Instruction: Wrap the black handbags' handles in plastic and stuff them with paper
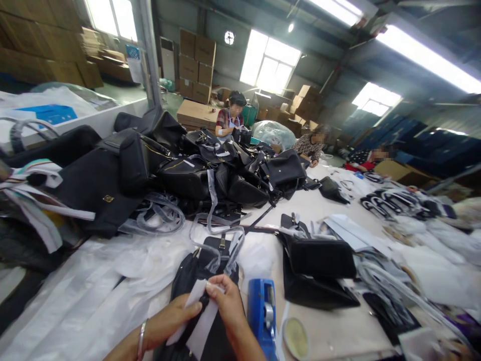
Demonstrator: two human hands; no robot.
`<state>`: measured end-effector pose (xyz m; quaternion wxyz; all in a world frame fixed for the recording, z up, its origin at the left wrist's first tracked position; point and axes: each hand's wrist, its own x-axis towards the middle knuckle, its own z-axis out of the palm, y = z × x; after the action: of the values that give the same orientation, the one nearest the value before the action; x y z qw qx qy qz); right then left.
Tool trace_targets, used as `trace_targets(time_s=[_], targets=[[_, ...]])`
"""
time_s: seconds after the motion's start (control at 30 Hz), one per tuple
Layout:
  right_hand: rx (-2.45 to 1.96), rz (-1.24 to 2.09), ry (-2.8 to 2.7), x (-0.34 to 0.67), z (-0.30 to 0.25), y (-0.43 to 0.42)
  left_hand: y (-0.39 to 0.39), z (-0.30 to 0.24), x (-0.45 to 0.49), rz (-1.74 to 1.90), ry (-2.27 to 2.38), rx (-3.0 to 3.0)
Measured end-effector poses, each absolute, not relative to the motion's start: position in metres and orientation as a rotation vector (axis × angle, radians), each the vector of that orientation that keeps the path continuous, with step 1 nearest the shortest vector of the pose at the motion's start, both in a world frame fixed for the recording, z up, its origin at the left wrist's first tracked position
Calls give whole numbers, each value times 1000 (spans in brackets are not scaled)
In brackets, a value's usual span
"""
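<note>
A black handbag (195, 273) lies in front of me on the white table (338, 331). Both my hands work at its near end. My left hand (171, 318), with a silver bangle on the wrist, pinches a white strip of paper (201, 321) against the bag. My right hand (227, 303) is closed on the same white strip from the right, thumb and fingers pressed onto it at the top. Clear plastic-wrapped straps (218, 235) run from the bag's far end.
A blue tape dispenser (263, 313) stands right of my hands, a round tape roll (296, 338) beside it. Another black bag (319, 268) lies to the right. A big pile of black bags (210, 170) fills the table's middle. White wrapping sheets (86, 296) spread left. Three people sit at the far end.
</note>
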<state>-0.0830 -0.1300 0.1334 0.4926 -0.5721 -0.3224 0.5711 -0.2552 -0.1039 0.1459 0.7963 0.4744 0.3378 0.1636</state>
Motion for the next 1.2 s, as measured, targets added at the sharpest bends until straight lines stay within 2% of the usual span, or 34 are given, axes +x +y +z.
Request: trace_targets(time_s=[0.2,0.47,0.7,0.9,0.97,1.1,1.2], targets=[[-1381,1404,-735,-82,140,-127,-103,142,-253,398,748,1223],[-1451,1231,-783,-95,145,-134,-119,153,-256,467,720,598],[-1591,1042,-872,-102,140,-141,-107,163,-261,358,685,689],[-1700,874,-894,-108,145,-143,-115,155,-250,427,870,860],[-1645,932,-864,-105,146,-145,-118,152,-247,442,908,860],[-1265,1359,-614,-92,143,-159,-120,151,-246,440,926,773],[-1162,1483,-526,-88,136,-171,-122,152,-247,439,909,730]])
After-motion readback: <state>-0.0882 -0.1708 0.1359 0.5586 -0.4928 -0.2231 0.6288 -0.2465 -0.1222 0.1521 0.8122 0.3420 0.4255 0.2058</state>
